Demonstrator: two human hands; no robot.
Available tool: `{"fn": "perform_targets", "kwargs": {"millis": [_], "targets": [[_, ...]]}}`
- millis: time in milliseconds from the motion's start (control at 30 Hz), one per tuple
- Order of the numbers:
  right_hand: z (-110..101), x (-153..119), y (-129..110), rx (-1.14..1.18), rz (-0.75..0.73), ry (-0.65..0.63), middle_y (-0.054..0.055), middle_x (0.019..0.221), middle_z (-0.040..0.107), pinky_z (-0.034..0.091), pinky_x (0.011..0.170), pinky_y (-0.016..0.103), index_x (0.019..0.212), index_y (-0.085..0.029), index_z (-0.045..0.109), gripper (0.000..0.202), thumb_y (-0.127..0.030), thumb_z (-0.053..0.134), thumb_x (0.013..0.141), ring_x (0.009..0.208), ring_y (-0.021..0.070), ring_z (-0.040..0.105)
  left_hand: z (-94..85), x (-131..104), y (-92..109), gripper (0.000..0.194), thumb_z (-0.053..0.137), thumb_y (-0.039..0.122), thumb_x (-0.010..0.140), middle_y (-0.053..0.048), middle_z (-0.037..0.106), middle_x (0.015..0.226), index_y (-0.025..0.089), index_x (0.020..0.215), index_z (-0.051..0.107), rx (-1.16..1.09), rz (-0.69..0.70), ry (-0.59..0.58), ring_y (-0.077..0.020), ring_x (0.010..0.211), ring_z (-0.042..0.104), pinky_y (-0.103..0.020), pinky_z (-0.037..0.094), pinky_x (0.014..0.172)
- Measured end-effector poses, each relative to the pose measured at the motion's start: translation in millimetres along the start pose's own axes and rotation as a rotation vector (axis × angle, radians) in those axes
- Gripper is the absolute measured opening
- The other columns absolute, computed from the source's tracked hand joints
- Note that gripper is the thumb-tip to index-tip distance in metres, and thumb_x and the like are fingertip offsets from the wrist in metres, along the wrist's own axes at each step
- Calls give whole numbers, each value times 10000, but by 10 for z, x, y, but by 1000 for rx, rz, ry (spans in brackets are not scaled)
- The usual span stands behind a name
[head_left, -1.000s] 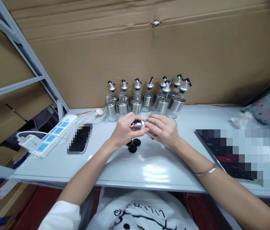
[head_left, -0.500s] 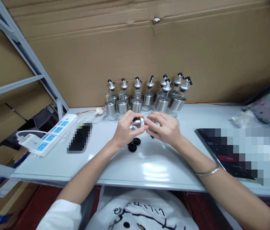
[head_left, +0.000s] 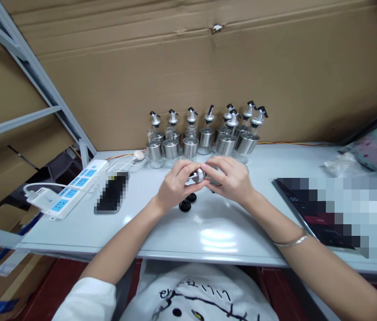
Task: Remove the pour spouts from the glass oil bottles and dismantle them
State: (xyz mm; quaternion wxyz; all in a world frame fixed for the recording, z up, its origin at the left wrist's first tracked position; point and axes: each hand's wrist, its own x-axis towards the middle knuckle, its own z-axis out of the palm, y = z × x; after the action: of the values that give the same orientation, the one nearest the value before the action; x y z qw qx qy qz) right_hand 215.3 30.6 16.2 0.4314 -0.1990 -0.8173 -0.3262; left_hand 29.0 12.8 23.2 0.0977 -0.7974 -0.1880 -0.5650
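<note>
My left hand (head_left: pixel 177 185) is closed around a silver and black pourer spout (head_left: pixel 199 175), seen between thumb and fingers. My right hand (head_left: pixel 230 180) meets it from the other side, its fingertips against the spout's collar. Under those right fingers a glass bottle (head_left: pixel 214 175) shows in part, most of it covered by the hand. Black round stoppers (head_left: pixel 185 206) lie on the table just below my hands. Behind stand several steel-sleeved glass bottles; those with pourers, such as one at the right (head_left: pixel 248 140), are at the back, and some open-necked ones (head_left: pixel 155 151) stand at the front left.
On the left of the grey table (head_left: pixel 175 240) lie a white power strip (head_left: pixel 78 189) with cables and a phone (head_left: pixel 112 192). A tablet (head_left: pixel 312 214) and a crumpled plastic bag (head_left: pixel 342 166) are at the right. Cardboard (head_left: pixel 141 67) walls the back.
The spout has turned between my hands, its collar now facing more towards me. Both hands stay in nearly the same place, and the bottles behind have not moved.
</note>
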Motion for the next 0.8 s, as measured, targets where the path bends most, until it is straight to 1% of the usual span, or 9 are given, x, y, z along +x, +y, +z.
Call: {"fn": "perform_targets", "kwargs": {"millis": [100,233,300,467,533,600,700,800], "targets": [[1,9,-10,1,0,-8,57,872,666,501,699,319,1271,-208,472,424,-251,559,859,843,203,608,-20,17,9,254,659,261,815,-15,566,852,179,1028,547,-12,-36,-7,-105,754,582,-206,513,657],[11,10,-11,16,-14,-3,61,885,683,506,687,324,1255,-183,479,424,-236,579,846,866,215,609,-32,50,33,207,669,258,800,-8,569,812,164,960,576,-99,-157,-12,-91,715,563,-192,506,639],[15,2,-8,20,-10,-2,61,887,686,510,682,324,1247,-184,481,421,-233,585,842,861,214,613,-32,64,48,185,671,265,792,-7,569,799,161,922,591,-175,-256,-25,-89,707,561,-187,509,625],[26,-29,0,41,8,-14,61,901,686,529,682,336,1262,-204,457,460,-233,601,826,860,219,624,-35,86,66,197,670,314,767,-12,563,829,155,872,615,-465,-587,-68,-91,689,581,-183,530,571],[38,-38,0,65,22,-16,64,913,682,534,685,343,1282,-213,439,490,-234,604,822,870,221,626,-37,98,62,231,679,347,750,-10,566,833,154,860,616,-559,-690,-76,-88,645,588,-197,539,561],[51,-40,-5,99,38,-8,65,926,677,536,692,348,1313,-228,408,527,-232,600,822,877,219,627,-35,112,54,273,676,393,742,-1,570,809,151,849,609,-658,-773,-81,-76,563,588,-197,529,513],[70,-31,-23,147,73,25,64,926,664,540,699,358,1364,-246,344,608,-223,607,817,873,220,624,-26,131,42,327,667,454,737,14,565,745,149,838,600,-777,-862,-55,-70,480,577,-191,501,454],[95,-14,-27,189,120,54,69,947,647,541,722,371,1402,-254,286,677,-231,624,815,881,225,620,-25,147,18,353,662,484,738,22,553,696,151,838,600,-827,-910,16,-72,483,569,-193,495,455]]}}
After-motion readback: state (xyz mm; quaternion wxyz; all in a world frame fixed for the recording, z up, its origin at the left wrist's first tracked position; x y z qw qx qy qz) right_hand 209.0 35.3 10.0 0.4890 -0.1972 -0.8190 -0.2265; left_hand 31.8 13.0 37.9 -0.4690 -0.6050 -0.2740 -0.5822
